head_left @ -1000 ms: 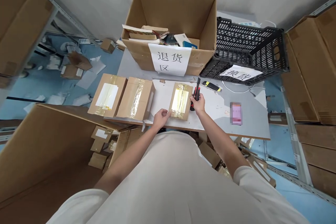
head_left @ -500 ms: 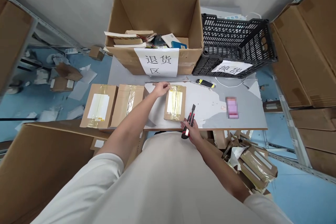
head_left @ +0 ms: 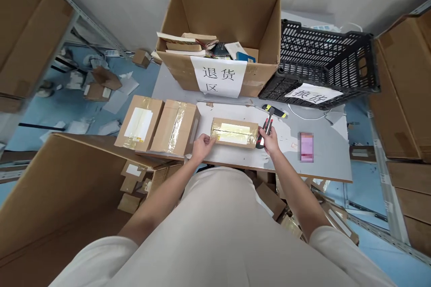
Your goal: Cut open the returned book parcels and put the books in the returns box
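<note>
A small cardboard box (head_left: 235,140), sealed with clear yellowish tape over a white label, lies lengthwise across the table before me. My left hand (head_left: 203,146) is closed on its left end, thumb and fingers at the corner. My right hand (head_left: 270,141) grips a red and black utility knife (head_left: 261,139), blade pointing away from me, while its fingertips touch the box's right end. Just beyond that knife lies a second, yellow and black cutter (head_left: 279,112). Two more taped boxes, one with a white label (head_left: 138,123) and one plain (head_left: 174,126), stand to the left.
At the back, a large open carton (head_left: 256,78) holds several books and bears a paper sign. Right of it stands a black plastic crate (head_left: 368,76). A pixelated pink item (head_left: 306,147) lies on the table (head_left: 332,161). A big open carton (head_left: 67,179) is at lower left.
The small box has been turned from upright to crosswise. My left hand has moved from its far corner to its left end; my right hand, with the knife, has come up to its right end.
</note>
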A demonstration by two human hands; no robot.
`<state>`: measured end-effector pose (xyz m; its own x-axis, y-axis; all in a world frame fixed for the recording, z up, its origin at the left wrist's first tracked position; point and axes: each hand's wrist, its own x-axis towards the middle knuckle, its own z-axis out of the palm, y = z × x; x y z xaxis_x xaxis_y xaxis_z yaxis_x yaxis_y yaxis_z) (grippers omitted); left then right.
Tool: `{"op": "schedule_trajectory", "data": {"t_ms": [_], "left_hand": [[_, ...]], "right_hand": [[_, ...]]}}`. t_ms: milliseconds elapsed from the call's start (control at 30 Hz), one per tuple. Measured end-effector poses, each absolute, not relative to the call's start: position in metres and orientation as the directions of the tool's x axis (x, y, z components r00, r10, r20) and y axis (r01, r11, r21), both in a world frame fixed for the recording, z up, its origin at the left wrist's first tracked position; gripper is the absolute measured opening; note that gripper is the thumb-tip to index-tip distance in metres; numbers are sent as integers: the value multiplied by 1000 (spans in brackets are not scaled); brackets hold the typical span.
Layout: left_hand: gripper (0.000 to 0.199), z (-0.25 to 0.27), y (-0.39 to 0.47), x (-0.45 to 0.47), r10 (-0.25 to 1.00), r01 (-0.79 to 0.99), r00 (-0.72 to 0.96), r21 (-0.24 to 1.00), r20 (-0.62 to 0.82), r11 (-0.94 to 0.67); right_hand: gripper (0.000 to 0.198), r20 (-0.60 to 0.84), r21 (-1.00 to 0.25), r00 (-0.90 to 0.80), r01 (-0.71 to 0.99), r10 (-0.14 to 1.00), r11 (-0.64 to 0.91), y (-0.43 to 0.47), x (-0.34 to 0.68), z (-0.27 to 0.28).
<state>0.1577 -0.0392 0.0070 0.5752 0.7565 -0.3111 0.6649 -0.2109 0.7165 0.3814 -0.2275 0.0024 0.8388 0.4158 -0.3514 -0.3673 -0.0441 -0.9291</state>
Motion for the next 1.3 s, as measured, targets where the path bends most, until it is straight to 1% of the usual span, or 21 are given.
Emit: {"op": "schedule_trajectory", "data": {"t_ms": [67, 100, 133, 167, 200, 267, 300, 333, 367, 433, 500, 667, 767, 900, 1000, 1067, 1167, 1233, 1300], "left_hand": [[40, 5, -44, 155, 784, 645, 575, 719, -234, -258], [47, 6, -43, 158, 781, 621, 602, 712, -165, -328], [54, 8, -40, 163, 753, 586, 652, 693, -95, -420], [62, 11, -36, 169, 693, 540, 720, 660, -41, -522], [68, 14, -30, 176, 606, 487, 795, 615, -19, -620], [77, 21, -21, 190, 399, 375, 914, 519, -71, -768], [80, 25, -18, 197, 316, 331, 942, 477, -115, -814], [83, 27, -17, 203, 261, 302, 953, 441, -153, -845], [87, 29, -16, 208, 235, 288, 956, 413, -176, -864], [97, 31, -17, 215, 246, 297, 953, 370, -178, -880], [106, 32, -20, 220, 278, 316, 948, 346, -157, -883], [118, 33, -21, 228, 304, 329, 944, 314, -128, -890], [118, 31, -19, 230, 291, 311, 950, 315, -108, -897], [116, 24, -17, 229, 241, 248, 968, 358, -66, -900], [112, 20, -19, 228, 270, 263, 962, 356, -31, -896], [112, 18, -20, 228, 284, 271, 959, 352, -15, -896], [113, 18, -22, 227, 267, 254, 964, 348, -12, -903], [113, 17, -22, 226, 265, 254, 964, 347, -15, -903], [113, 17, -22, 226, 274, 264, 962, 356, -22, -896]], "right_hand": [[47, -329, -940, 811, -329, 483, -89, -222, 392, 5], [47, -320, -946, 805, -303, 499, -117, -222, 395, 6], [47, -317, -948, 802, -277, 506, -154, -225, 396, 8], [47, -326, -945, 799, -255, 505, -206, -231, 396, 10], [47, -346, -933, 792, -235, 504, -271, -239, 395, 12], [50, -406, -890, 756, -201, 514, -409, -259, 390, 17], [53, -439, -867, 729, -191, 525, -460, -270, 386, 18], [58, -470, -849, 699, -190, 539, -493, -279, 381, 20], [63, -495, -838, 673, -202, 550, -507, -287, 377, 21], [72, -536, -825, 640, -261, 550, -501, -297, 368, 22], [77, -561, -818, 628, -319, 539, -480, -298, 361, 22], [76, -556, -830, 600, -354, 575, -432, -293, 355, 24], [72, -569, -821, 567, -346, 596, -454, -293, 361, 29], [66, -613, -781, 508, -279, 605, -558, -295, 382, 41], [63, -633, -761, 466, -225, 619, -609, -298, 397, 47], [63, -650, -750, 407, -206, 642, -629, -300, 400, 48], [64, -692, -716, 282, -150, 664, -682, -302, 389, 44], [63, -695, -711, 286, -135, 660, -690, -306, 375, 39], [63, -678, -727, 330, -170, 657, -665, -316, 363, 37]]}}
